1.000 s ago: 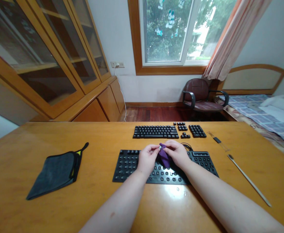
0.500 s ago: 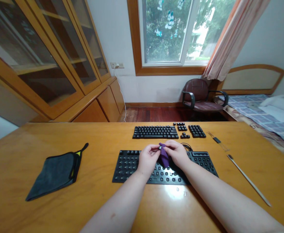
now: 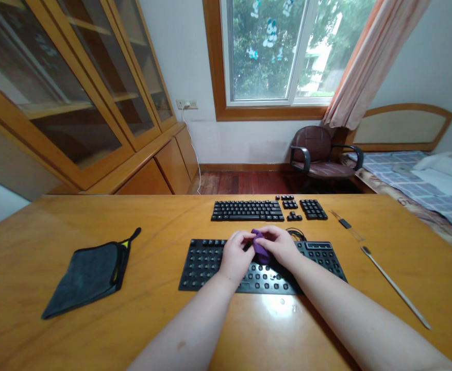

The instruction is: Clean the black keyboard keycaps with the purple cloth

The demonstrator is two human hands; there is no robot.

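A small purple cloth [image 3: 262, 254] is pinched between my two hands, over the middle of a black keyboard base [image 3: 206, 268] whose keycaps are mostly off. My left hand [image 3: 238, 256] has its fingertips closed on the cloth's upper left part. From the other side, my right hand [image 3: 282, 246] presses thumb and fingers into the fold. Whatever the cloth may wrap is hidden. Behind the base, black keycaps [image 3: 248, 211] lie sorted in keyboard layout, with number-pad keycaps [image 3: 314, 209] at their right.
A folded grey cloth [image 3: 84, 275] with a dark loop lies at the left. On the right are a wire keycap puller [image 3: 345, 223] and a long thin brush [image 3: 398, 288]. A coiled cable [image 3: 297, 233] sits behind the base. A chair [image 3: 316, 152] stands beyond the table.
The purple cloth is bunched more tightly, and its hanging end is shorter. A small shiny bit seen earlier at my left fingertips is now covered. Both hands stay in nearly the same place.
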